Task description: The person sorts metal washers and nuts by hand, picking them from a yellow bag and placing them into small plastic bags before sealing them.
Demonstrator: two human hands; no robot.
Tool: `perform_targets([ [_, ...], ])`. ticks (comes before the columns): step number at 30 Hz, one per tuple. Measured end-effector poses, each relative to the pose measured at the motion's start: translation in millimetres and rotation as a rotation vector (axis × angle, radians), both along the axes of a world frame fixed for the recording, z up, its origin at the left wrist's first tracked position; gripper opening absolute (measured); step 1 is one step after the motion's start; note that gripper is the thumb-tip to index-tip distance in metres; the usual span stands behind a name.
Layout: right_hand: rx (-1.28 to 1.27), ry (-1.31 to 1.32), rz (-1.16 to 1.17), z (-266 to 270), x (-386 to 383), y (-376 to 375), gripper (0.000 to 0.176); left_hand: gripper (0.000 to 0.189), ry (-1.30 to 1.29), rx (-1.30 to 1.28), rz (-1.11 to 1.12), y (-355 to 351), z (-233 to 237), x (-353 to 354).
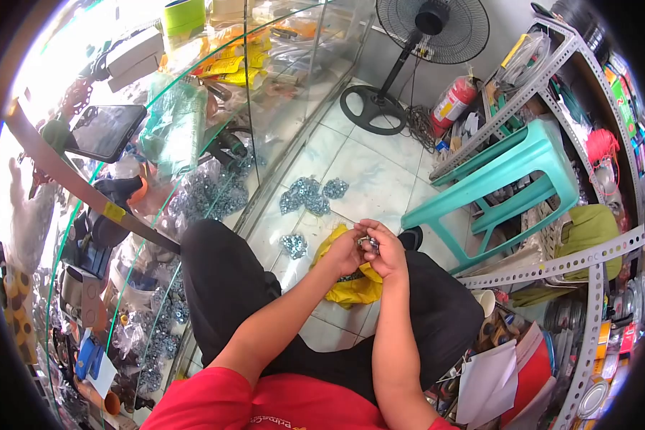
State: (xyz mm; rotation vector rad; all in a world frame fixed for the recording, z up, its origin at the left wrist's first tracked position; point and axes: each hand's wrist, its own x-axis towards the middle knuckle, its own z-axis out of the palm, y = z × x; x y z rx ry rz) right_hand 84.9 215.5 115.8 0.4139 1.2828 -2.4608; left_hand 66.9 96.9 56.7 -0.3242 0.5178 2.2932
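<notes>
My left hand (346,252) and my right hand (386,252) come together over a yellow plastic bag (360,292). Small shiny metal pieces (369,245), which look like nuts or washers, lie between the curled fingers of both hands. The bag sits on the tiled floor between my knees, with dark metal pieces partly visible in its mouth. Left of the bag is a small heap of similar silvery hardware (294,246). Farther forward lie a larger heap (304,196) and a smaller one (335,188).
A glass display case (265,143) packed with hardware lines the left. On the right stands a green plastic stool (505,190) beside metal shelving (591,322). A standing fan (375,110) and a red fire extinguisher (453,104) are at the back.
</notes>
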Motion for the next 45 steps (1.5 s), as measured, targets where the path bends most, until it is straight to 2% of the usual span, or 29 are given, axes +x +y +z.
perform_targets([
  [8,-0.083,-0.031,0.031,5.7,1.4,4.9,0.025,0.024,0.087,0.036,-0.026,-1.2,-6.1,-1.7],
  [16,-0.239,-0.014,-0.048,-4.9,-3.8,20.7,0.023,0.025,-0.027,0.047,0.018,-2.1,-14.5,-7.4],
  [19,-0.124,0.023,-0.183,-5.1,-4.0,27.8,0.023,0.027,-0.024,0.029,0.017,-5.4,-10.1,-9.6],
  [23,0.315,0.041,-0.254,-10.9,-1.6,32.1,0.018,0.027,0.002,-0.040,0.012,-14.0,5.1,-13.3],
  [26,0.390,0.062,-0.193,-17.0,-3.2,33.3,0.019,0.027,0.011,-0.002,0.006,-18.2,7.2,-16.0],
  [29,0.180,0.034,-0.267,-11.8,-4.1,26.0,0.016,0.024,-0.008,0.024,0.018,-23.2,2.6,-22.5],
  [32,-0.019,-0.101,-0.277,-34.6,-4.6,24.6,0.013,0.023,0.051,-0.085,0.131,-39.4,-20.9,-45.5],
  [35,0.004,-0.273,0.011,-82.2,2.2,18.6,0.012,0.022,0.198,-0.374,0.336,-73.3,-58.4,-73.2],
  [36,-0.013,-0.298,0.061,-96.2,7.1,13.4,0.012,0.021,0.205,-0.556,0.383,-84.8,-61.6,-76.4],
  [38,-0.043,-0.349,0.166,-122.1,17.9,2.6,0.012,0.021,0.264,-1.046,0.427,-105.0,-100.8,-87.5],
  [40,0.001,-0.437,0.204,-157.6,24.5,0.8,0.010,0.020,0.335,-1.410,0.379,-122.7,-164.4,-95.9],
  [42,0.022,-0.495,0.214,-188.1,29.7,0.4,0.006,0.018,0.543,-1.603,0.198,-137.3,-257.2,-102.6],
  [44,0.100,-0.480,0.162,-194.6,36.5,-6.0,0.005,0.017,0.594,-1.741,0.067,-134.8,-275.8,-92.8],
  [45,0.139,-0.472,0.134,-197.4,37.8,-8.1,0.005,0.016,0.538,-1.789,0.034,-126.2,-258.4,-82.3],
])
